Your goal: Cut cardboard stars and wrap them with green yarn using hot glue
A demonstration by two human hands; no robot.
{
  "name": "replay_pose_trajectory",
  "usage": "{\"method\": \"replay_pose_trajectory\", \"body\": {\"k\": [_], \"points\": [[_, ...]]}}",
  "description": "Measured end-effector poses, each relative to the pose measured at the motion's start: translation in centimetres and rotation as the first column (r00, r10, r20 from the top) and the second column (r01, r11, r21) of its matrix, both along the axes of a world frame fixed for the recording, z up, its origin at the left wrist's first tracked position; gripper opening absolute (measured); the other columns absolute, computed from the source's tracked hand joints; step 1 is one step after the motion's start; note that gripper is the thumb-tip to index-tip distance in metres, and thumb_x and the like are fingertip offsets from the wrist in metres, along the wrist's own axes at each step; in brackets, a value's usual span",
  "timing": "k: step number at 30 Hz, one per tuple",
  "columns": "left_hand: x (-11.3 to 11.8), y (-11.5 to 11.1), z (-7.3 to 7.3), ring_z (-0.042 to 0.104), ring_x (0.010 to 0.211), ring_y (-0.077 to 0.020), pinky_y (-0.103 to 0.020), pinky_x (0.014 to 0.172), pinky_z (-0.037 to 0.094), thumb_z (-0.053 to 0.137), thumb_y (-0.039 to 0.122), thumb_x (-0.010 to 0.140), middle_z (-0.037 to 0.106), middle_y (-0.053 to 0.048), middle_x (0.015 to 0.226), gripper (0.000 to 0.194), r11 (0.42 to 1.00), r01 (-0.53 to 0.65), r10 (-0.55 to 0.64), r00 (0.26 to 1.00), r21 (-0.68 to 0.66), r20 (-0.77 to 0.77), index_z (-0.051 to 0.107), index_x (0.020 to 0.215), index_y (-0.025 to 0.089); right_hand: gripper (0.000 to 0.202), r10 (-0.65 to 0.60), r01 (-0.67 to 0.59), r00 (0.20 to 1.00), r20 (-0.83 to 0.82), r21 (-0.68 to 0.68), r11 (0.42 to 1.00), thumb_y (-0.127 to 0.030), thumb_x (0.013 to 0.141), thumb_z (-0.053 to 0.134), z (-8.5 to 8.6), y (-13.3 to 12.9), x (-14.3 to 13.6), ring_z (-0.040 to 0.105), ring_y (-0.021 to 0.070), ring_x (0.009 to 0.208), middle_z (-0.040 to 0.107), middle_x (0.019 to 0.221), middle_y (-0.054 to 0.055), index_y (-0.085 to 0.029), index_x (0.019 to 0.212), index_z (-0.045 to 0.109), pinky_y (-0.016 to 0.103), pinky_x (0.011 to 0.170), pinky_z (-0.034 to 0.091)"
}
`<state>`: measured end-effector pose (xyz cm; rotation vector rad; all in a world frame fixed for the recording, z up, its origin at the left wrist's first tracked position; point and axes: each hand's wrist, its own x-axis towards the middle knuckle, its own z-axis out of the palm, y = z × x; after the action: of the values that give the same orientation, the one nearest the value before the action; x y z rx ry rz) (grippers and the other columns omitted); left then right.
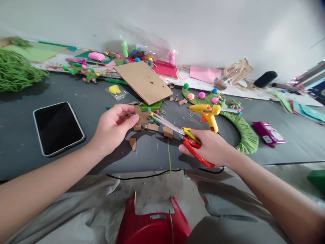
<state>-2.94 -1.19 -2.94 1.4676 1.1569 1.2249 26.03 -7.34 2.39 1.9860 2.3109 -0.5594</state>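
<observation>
Back from the front edge of the grey desk (142, 163), a brown cardboard cutout (143, 117) is pinched between thumb and fingers of the left hand (109, 128), so its other side is left exposed to the silver-bladed scissors (169, 125), gripped by their red and yellow handles in the right hand's (215, 147) curled fingers.

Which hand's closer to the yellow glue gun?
Right. The right hand, holding the scissors, is just on the near side of the glue gun. The left hand, holding a cardboard piece, is farther off, out to the gun's left.
</observation>
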Motion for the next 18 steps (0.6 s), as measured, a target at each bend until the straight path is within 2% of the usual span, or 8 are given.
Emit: {"method": "replay_pose_trajectory", "body": {"k": [4,9,18], "points": [[0.3,-0.3,0.3,0.07,0.099,-0.0237,-0.039,0.086,0.064,0.079,0.035,0.083,0.07,-0.008,0.115,0.041,0.997,0.066,-0.063,0.995,-0.034,0.08,0.068,0.119,0.02,0.065,-0.005,0.005,1.0,-0.005,0.04,0.999,-0.087,0.082,0.044,-0.4,0.2,-0.4,0.047,0.0155,0.059,0.06,0.065,0.0,-0.023,0.071,0.044,0.028,0.057,0.027],[0.3,-0.5,0.5,0.072,0.098,-0.0239,-0.041,0.09,0.064,0.079,0.035,0.084,0.072,-0.008,0.109,0.029,0.992,0.108,-0.1,0.988,-0.06,0.12,0.071,0.105,0.017,0.064,0.011,-0.008,0.999,-0.041,0.072,0.997,-0.085,0.083,0.046,-0.8,0.9,-1.3,0.044,0.0148,0.057,0.058,0.062,0.0,-0.023,0.069,0.046,0.028,0.056,0.025],[0.4,-0.4,0.7,0.074,0.098,-0.0231,-0.038,0.091,0.064,0.079,0.033,0.085,0.076,-0.008,0.108,0.028,0.981,0.165,-0.149,0.979,-0.106,0.142,0.072,0.106,0.018,0.06,-0.013,0.024,0.994,-0.113,0.089,0.996,-0.078,0.082,0.056,-1.1,1.1,-1.8,0.039,0.013,0.055,0.053,0.059,-0.002,-0.022,0.065,0.043,0.029,0.056,0.025]]}}
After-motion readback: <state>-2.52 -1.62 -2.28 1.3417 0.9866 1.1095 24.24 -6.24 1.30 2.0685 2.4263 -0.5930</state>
